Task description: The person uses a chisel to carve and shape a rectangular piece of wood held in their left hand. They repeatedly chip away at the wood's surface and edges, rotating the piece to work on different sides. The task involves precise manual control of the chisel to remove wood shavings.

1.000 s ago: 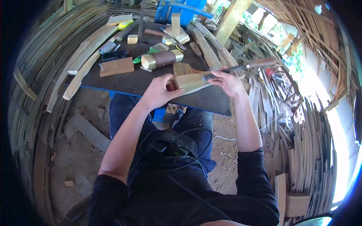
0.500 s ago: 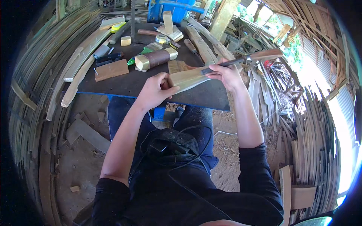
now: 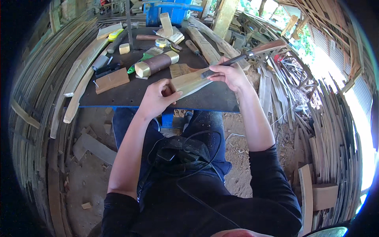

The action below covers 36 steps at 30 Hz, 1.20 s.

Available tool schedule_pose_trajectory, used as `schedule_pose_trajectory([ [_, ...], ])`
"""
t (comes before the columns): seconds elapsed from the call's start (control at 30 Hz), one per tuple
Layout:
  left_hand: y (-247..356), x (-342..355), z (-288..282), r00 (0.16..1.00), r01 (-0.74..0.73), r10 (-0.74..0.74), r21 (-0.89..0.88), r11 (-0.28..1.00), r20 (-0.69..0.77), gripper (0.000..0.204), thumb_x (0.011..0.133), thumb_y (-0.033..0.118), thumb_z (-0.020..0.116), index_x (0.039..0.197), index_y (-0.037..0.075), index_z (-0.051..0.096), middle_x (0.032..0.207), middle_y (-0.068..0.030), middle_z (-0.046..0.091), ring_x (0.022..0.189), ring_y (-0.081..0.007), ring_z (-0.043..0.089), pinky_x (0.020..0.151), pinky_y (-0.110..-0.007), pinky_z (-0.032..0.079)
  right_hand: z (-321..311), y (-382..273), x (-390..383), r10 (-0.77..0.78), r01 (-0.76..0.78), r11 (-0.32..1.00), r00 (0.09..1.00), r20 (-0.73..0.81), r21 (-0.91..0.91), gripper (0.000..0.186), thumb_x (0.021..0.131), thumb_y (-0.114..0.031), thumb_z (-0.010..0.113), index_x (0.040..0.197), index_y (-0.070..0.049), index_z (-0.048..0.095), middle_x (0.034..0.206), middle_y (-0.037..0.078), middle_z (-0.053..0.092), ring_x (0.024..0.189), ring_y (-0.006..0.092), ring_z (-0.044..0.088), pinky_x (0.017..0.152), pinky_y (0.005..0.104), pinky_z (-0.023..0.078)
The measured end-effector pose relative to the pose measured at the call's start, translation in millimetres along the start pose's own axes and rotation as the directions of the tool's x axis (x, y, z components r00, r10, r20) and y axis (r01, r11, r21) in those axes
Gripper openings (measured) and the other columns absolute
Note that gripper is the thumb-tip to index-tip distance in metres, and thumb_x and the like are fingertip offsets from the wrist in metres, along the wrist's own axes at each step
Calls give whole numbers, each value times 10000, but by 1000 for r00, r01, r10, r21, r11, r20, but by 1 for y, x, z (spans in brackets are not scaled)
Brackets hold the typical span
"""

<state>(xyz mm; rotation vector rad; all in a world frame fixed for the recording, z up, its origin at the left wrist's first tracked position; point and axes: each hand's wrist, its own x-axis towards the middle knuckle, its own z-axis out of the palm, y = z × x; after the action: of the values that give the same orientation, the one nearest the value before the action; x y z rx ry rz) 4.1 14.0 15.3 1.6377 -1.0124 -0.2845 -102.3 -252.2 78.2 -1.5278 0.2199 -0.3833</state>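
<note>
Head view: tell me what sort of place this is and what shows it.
Probably a woodworking shop: long wooden strips are piled at both sides, the right hand holds a chisel, and the left hand grips a piece of wood.

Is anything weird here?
Yes: what looks like a nail pokes up from the brown block on the left of the table, odd because it might scratch someone. A flat scrap lies loose on the floor. The pale board in the left hand shows no clear damage.
</note>
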Motion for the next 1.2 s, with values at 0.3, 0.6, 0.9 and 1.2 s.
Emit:
schedule_pose_trajectory([
  [0.3, -6, 9, 7, 1000, -17, 16, 103, 995, 10, 220, 830, 175, 760, 829, -7, 637, 674, -91, 682, 603, -144, 660, 592, -289, 505, 12, 6, -12, 72, -57, 984, 994, -85, 167, 170, 816, -14, 745, 881, 27, 593, 858, 153, 674, 775, 279, 717, 689, 375, 644],
  [0.6, -1, 7, 6, 998, -51, 54, 195, 979, -11, 236, 818, 155, 778, 868, -21, 628, 691, -78, 667, 611, -111, 631, 574, -277, 494, -14, 3, -7, 4, 16, 993, 986, -167, 117, 199, 809, -44, 765, 884, 21, 592, 856, 156, 675, 728, 279, 721, 664, 362, 647],
  [0.9, -6, 3, 5, 999, -31, 37, 187, 982, -27, 261, 796, 191, 782, 876, -16, 645, 715, -115, 682, 631, -178, 660, 604, -314, 514, 59, 12, -20, -19, 17, 996, 1000, 13, 92, 179, 825, -42, 750, 847, -5, 576, 879, 167, 684, 734, 271, 722, 662, 355, 638],
  [1.2, 5, 6, 8, 999, 8, -3, 162, 987, -33, 270, 780, 203, 786, 825, -15, 633, 722, -138, 684, 653, -208, 679, 627, -329, 522, 6, 12, -20, -49, 67, 994, 980, -193, 91, 207, 844, -14, 718, 825, -26, 513, 838, 158, 667, 722, 276, 723, 654, 347, 636],
])
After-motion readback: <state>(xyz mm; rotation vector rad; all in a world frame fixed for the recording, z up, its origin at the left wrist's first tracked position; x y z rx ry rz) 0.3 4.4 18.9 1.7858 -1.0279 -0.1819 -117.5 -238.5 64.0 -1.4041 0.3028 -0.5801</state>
